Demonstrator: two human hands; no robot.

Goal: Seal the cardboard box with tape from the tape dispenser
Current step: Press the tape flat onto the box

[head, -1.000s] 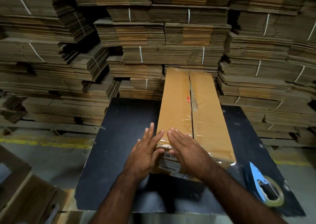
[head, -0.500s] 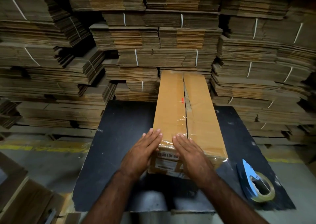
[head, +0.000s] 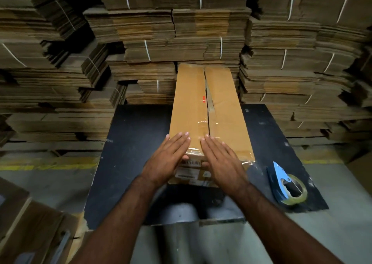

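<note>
Cardboard, tan and long, makes up the box (head: 209, 112) that lies on a black tabletop (head: 132, 142). Its long axis runs straight away from the person, from the near middle of the tabletop out past the far edge, so the far end points at the stacked flat cartons (head: 181, 34) behind. Two top flaps meet along a seam down the length of the box; the seam gapes slightly toward the far half. Clear tape (head: 203, 122) glints across the near part of the top and folds over the near end. A small red mark sits beside the seam, about midway along. On the near end face are a barcode label (head: 191, 163) and a white label below it; their print is too small to read.

Both hands lie flat on the near end of the top. The left hand (head: 167, 159) has its fingers straight and close together, pressing on the left flap. The right hand (head: 223, 163) has its fingers straight too, pressing just right of the seam, with the fingertips on the tape. Neither hand grips anything.

By the right edge of the tabletop, near its near right corner, rests the tape dispenser (head: 285, 183), well apart from the hands; its blue handle points away and a clear roll sits at its near end. Bundles of flat cartons tied with white straps fill the background, and a grey floor shows on both sides.
</note>
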